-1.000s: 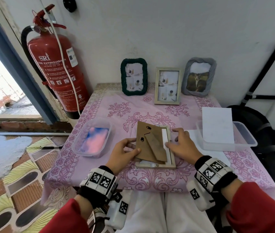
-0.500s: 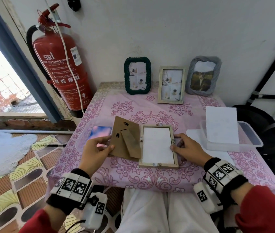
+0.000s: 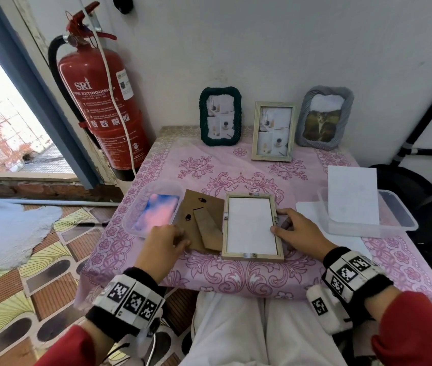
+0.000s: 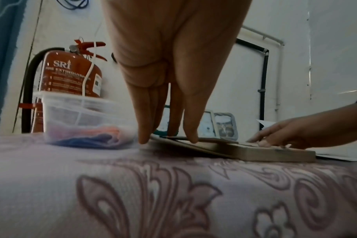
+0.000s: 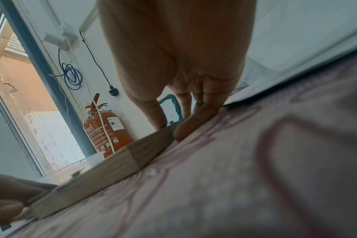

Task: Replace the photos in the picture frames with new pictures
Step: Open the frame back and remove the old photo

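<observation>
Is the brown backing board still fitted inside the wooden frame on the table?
No, the backing board lies on the cloth to the left of the wooden frame, whose opening shows only white paper.

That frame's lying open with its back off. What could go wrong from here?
The backing board leans half on the frame and half on the cloth, pinched by the left hand; it could slip or knock the tub beside it. The white sheet lies loose in the frame, so it may shift when the right hand moves the frame. The frame sits near the table's front edge and might slide off.
</observation>
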The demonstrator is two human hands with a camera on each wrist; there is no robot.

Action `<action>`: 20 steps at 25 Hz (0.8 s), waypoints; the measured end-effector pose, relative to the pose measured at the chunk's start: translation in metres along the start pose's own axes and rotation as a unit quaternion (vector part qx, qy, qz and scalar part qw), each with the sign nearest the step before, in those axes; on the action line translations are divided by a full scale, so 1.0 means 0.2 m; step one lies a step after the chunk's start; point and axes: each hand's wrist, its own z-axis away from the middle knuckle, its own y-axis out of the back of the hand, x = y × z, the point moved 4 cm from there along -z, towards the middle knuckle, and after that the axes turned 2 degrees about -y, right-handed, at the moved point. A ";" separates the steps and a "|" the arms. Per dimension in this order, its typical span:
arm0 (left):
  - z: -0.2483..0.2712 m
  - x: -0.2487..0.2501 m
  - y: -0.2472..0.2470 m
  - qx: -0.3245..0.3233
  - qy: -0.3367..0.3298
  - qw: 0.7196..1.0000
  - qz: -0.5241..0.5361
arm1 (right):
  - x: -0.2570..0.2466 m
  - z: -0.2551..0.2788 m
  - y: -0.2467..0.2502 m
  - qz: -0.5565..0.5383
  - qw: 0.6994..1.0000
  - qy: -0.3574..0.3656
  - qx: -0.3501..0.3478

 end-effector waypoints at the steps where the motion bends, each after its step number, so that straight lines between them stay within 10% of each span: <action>1: 0.01 0.00 -0.03 -0.037 -0.006 0.999 -0.014 | 0.00 0.00 0.00 0.001 1.000 0.001 0.001; 20: -0.14 0.06 -0.18 -0.243 -0.030 0.969 -0.032 | -0.01 0.01 0.00 -0.009 1.000 0.000 -0.004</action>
